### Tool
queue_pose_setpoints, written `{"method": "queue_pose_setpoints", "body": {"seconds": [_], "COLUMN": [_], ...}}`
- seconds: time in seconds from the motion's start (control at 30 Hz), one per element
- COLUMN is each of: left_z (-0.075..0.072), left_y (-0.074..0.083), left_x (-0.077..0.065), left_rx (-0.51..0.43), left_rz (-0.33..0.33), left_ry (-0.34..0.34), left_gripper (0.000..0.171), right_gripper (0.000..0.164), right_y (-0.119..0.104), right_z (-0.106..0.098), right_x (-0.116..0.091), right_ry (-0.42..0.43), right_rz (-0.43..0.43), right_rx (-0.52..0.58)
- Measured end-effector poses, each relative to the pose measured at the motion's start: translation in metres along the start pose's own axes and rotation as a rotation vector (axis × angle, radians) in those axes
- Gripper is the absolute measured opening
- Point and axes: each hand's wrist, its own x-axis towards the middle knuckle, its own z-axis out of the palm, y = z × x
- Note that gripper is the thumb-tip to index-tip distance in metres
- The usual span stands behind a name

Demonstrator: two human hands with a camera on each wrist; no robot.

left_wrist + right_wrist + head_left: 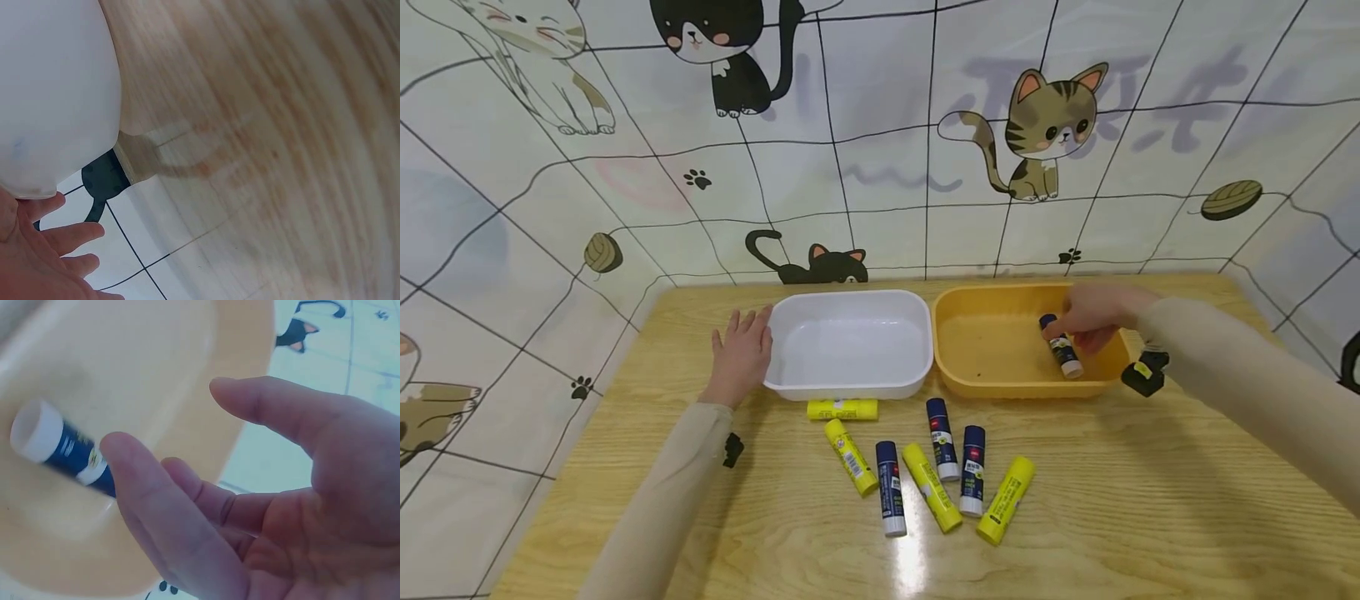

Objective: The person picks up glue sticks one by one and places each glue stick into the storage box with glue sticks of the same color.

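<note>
Inside the right half of the orange-yellow tray [1015, 389] lies a dark blue glue stick [1065, 357] with a white end. My right hand [1093, 315] is over that tray, beside the glue stick. In the right wrist view, thumb and fingers stand apart, and the glue stick [78, 453] lies beyond the fingertips, partly hidden by one. My left hand [742, 354] has its fingers spread and touches the left end of the white tray [850, 392]. The left wrist view shows the fingers [72, 237] at that tray's wall [62, 94].
In front of the trays, three dark blue glue sticks [973, 471] and several yellow ones [1006, 500] lie scattered on the wooden table [1112, 517]. One yellow stick [842, 410] lies against the white tray's front. A cat-printed cloth [880, 183] rises behind the table.
</note>
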Motion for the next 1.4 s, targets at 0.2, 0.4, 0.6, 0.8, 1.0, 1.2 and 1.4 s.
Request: {"method": "queue_pose_setpoints", "body": {"seconds": [0.2, 0.4, 0.6, 0.8, 1.0, 1.2, 1.4], "left_z": [0.000, 0.001, 0.002, 0.004, 0.005, 0.003, 0.001], "left_y": [-0.002, -0.003, -0.005, -0.006, -0.005, 0.000, -0.001], "left_x": [-0.002, -0.003, -0.004, -0.006, -0.005, 0.002, 0.002], "left_rx": [-0.014, -0.004, 0.001, -0.011, -0.010, -0.005, -0.008], "left_rz": [-0.003, -0.013, -0.013, -0.018, -0.002, 0.009, -0.004], "left_ry": [-0.006, -0.009, -0.010, -0.019, -0.014, 0.003, -0.005], "left_gripper": [0.049, 0.050, 0.050, 0.050, 0.050, 0.050, 0.050], "right_gripper": [0.037, 0.036, 0.036, 0.037, 0.033, 0.035, 0.034], "right_y": [-0.003, 0.001, 0.003, 0.003, 0.001, -0.005, -0.013], "right_z": [0.005, 0.008, 0.011, 0.019, 0.026, 0.029, 0.037], "right_x": [-0.014, -0.020, -0.026, -0.031, -0.036, -0.042, -0.042], "right_ry": [0.013, 0.015, 0.007, -0.006, -0.013, -0.020, -0.023], "right_rz": [-0.056, -0.053, -0.065, -0.088, -0.095, -0.098, -0.120], "right_rx": [0.002, 0.023, 0.018, 0.059, 0.064, 0.076, 0.039]}}
